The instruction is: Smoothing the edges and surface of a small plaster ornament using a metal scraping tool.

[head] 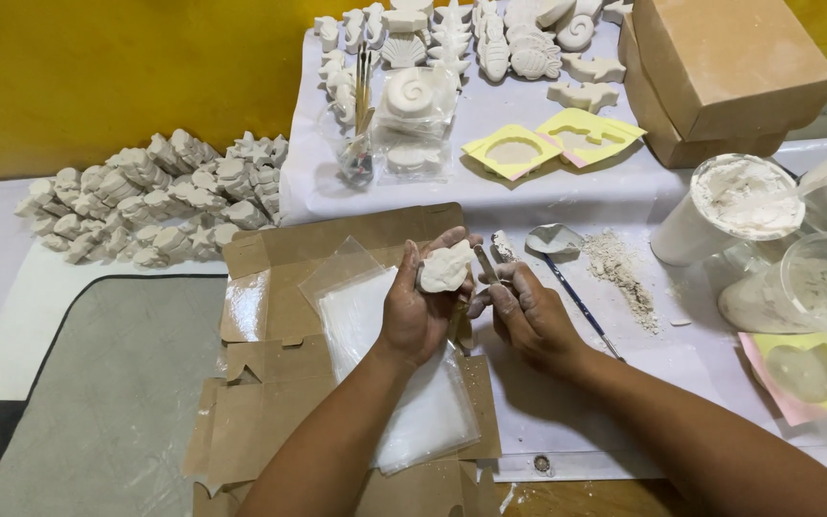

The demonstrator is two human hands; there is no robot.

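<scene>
Trimming step, judging by pose: left hand (415, 311) grips plaster cast (445, 268) above cardboard (279, 383); right hand (526, 311) clasps small tool (487, 263) at cast's edge. Next move needs light, steady scraping.

2 hands (423, 311), 3 yellow moulds (512, 151), 2 cardboard boxes (729, 57).

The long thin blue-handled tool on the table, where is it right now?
In the head view, the blue-handled tool lies diagonally on the white sheet just beyond the right hand, beside the spilled powder.
</scene>
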